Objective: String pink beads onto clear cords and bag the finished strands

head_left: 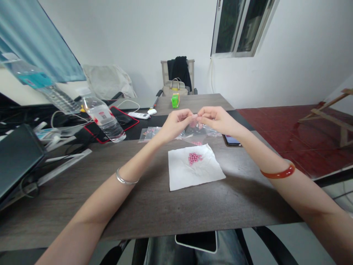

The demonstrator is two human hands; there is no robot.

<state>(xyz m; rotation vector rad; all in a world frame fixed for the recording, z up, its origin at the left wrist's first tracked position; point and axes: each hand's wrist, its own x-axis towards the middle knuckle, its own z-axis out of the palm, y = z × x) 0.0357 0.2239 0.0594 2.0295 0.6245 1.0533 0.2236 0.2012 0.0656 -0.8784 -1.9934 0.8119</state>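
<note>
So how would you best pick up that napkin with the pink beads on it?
Pinch the napkin by its two near corners, coming from the front, with the left hand and right hand. It lies flat with its corners free, and the beads are heaped near the middle, so lifting it level should keep them from rolling off.

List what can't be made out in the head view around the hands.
Head view:
Anything pinched between the left hand and right hand: the fingers hide it, and it would be too small to tell.
Contents of the clear plastic bag: the hands cover its far part.
Exact count of the pink beads on the white tissue: clumped, too small.
Phone screen: the right forearm partly covers it.
</note>
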